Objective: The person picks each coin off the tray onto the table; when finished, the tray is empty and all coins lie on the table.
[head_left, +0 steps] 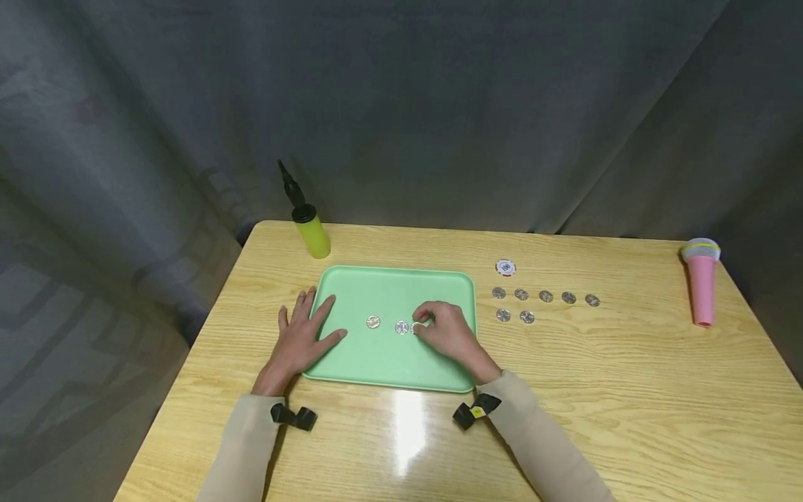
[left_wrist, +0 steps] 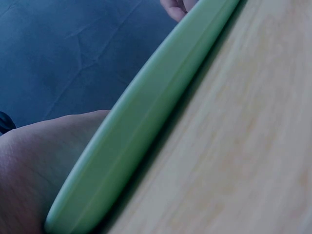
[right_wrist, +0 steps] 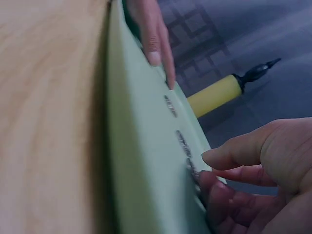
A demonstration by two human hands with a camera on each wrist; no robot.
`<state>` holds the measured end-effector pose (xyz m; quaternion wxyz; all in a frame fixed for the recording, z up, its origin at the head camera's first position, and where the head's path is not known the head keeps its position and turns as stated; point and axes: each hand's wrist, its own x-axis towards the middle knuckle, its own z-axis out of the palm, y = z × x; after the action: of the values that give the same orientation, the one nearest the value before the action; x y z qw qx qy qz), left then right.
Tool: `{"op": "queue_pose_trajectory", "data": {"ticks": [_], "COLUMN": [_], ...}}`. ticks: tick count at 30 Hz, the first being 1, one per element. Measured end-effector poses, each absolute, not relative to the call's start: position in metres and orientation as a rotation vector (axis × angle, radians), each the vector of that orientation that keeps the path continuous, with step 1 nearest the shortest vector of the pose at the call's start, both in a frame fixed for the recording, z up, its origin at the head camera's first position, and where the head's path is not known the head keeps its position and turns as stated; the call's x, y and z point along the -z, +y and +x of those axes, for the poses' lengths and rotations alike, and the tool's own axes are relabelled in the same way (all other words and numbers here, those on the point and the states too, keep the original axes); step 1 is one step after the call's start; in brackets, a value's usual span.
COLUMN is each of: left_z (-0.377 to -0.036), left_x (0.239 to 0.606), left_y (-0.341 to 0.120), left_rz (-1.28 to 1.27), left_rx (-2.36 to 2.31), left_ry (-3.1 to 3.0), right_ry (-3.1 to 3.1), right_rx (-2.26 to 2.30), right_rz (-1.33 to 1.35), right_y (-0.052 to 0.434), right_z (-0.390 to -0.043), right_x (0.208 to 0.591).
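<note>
Yellow pump stands at the table's far-left corner. Left hand lies flat, fingers spread, on the left edge of the green tray, holding nothing. On the tray: two coins lie free in a row, and a third coin sits at the fingertips of the right hand, whose curled fingers pinch it. Right of the tray: a poker chip, then seven loose coins in two rows. Pink microphone at the far right.
</note>
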<state>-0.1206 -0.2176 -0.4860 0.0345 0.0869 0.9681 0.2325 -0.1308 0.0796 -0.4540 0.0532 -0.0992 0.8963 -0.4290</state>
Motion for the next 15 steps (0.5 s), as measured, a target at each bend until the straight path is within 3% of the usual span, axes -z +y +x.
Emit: {"op": "queue_pose_trajectory", "data": {"ticks": [15], "left_z": [-0.120], "left_x": [0.486], "left_y": [-0.218], "left_rz": [0.267], "left_rx": [-0.713], "left_ry": [2.975], "right_ry": [2.905], "right_rx": [1.142], "right_rz": [-0.339], "right_y": [0.067], "right_z": [-0.120], "right_x": [0.461]}}
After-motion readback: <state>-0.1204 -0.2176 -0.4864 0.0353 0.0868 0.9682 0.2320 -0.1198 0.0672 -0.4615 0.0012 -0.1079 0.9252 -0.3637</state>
